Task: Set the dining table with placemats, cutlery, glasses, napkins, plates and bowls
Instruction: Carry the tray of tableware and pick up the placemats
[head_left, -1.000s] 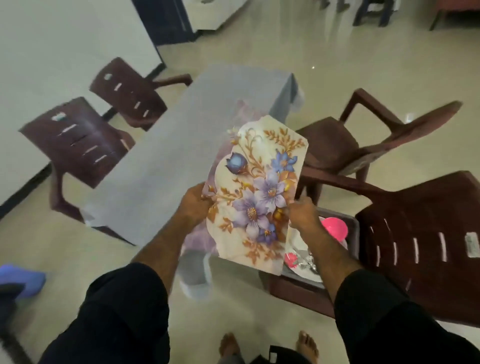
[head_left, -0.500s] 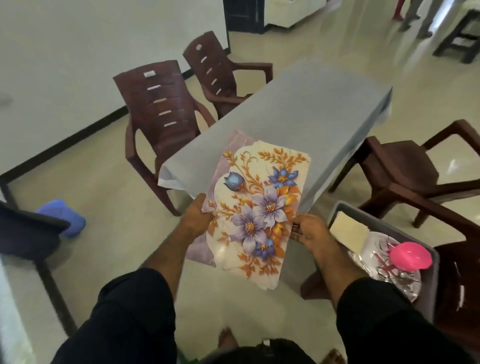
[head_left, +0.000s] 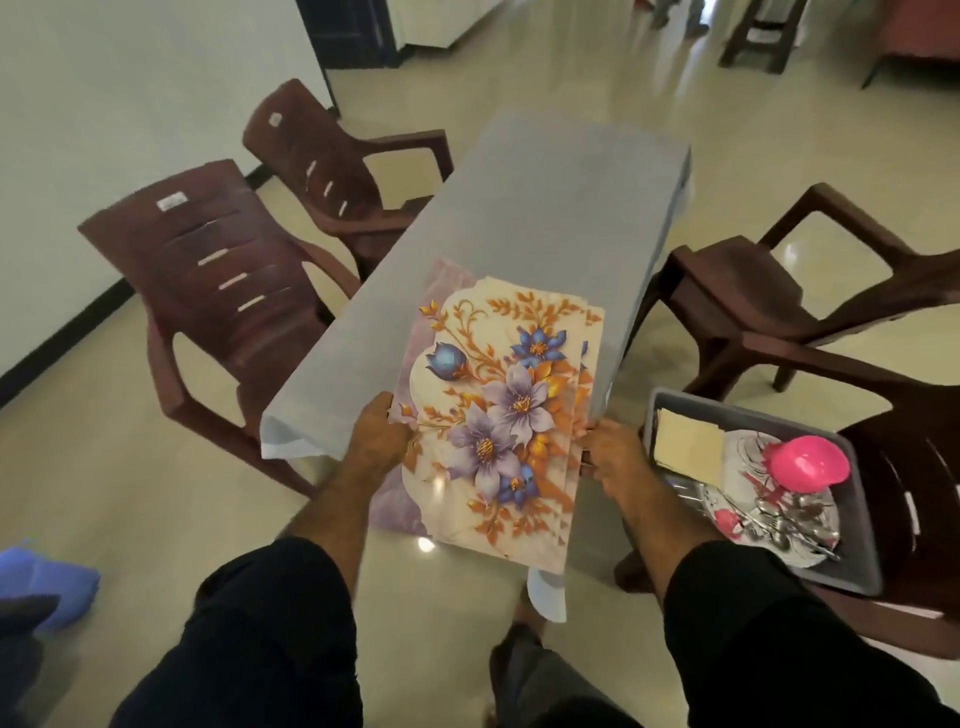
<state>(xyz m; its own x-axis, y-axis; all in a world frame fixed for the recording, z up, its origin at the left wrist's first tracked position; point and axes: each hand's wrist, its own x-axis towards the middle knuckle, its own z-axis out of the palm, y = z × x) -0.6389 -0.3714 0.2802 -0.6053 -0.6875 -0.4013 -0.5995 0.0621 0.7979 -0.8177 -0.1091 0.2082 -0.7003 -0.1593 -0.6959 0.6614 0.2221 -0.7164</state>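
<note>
A stack of floral placemats (head_left: 498, 415), cream with purple and blue flowers and orange leaves, hangs above the near end of the dining table (head_left: 545, 218), which wears a grey-blue cloth. My left hand (head_left: 376, 439) grips the stack's left edge. My right hand (head_left: 613, 457) pinches its right edge, where the mats fan apart slightly. A grey tray (head_left: 862, 525) on the chair to my right holds a folded cream napkin (head_left: 688, 449), a pink bowl (head_left: 808, 462), a patterned plate (head_left: 748, 519) and metal cutlery (head_left: 789, 519).
Two brown plastic chairs (head_left: 223, 280) stand on the table's left side and two (head_left: 769, 291) on its right; the nearer right one carries the tray. A blue object (head_left: 47, 577) lies on the floor at the lower left. My bare feet (head_left: 519, 639) are below the mats.
I have moved closer to the table's near end and the view has swung right. The placemats now hang over the tabletop, and their right edges have started to fan apart.
</note>
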